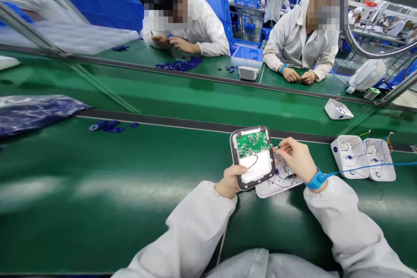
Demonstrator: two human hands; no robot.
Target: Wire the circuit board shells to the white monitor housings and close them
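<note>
My left hand [230,179] grips the lower left edge of a square device cover [257,170], thumb on its inner face. The cover has a dark rim, and a green circuit board [254,142] fills its upper half, above a white area with a thin dark wire. At the cover's right edge, my right hand [295,156] pinches a small wire connector [276,149] between thumb and fingertips. Behind and partly under the cover lies a white housing [278,186] with wires and small parts inside. A blue wrist strap [317,180] with a cord circles my right wrist.
To the right stand two white housings [350,171] with wires sticking up; another housing [339,110] is on the conveyor [195,100]. Blue rings [110,127] and a plastic bag [35,113] lie left. Two co-workers [208,21] sit opposite.
</note>
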